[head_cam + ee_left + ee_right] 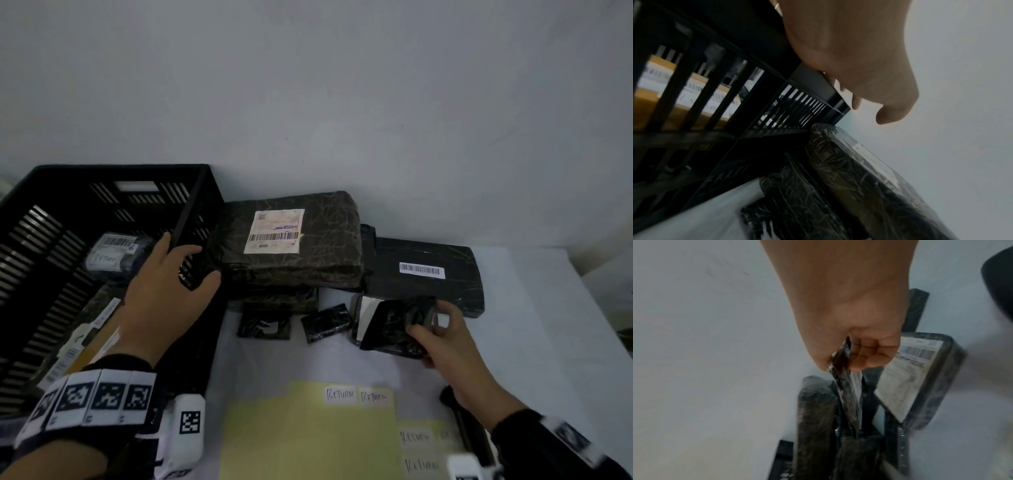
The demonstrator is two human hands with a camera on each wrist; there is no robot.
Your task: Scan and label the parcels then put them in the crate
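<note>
A black slatted crate [191,209] stands at the left with labelled parcels inside, one [113,255] marked RETURN. My left hand [178,270] hovers over the crate's right rim [818,81], fingers relaxed and holding nothing. My right hand [435,329] pinches a small black plastic-wrapped parcel [394,325] at the table's right, thumb on top; in the right wrist view the fingers [869,356] curl round its edge [846,394]. A large dark parcel [294,240] with a barcode label lies beside the crate, stacked on another.
A flat black parcel [424,270] with a white barcode sits at the back right. Two small black parcels [263,325] [325,322] lie mid-table. A yellow sheet [308,435] with RETURN labels [340,394] and a black scanner [469,431] lie near the front edge.
</note>
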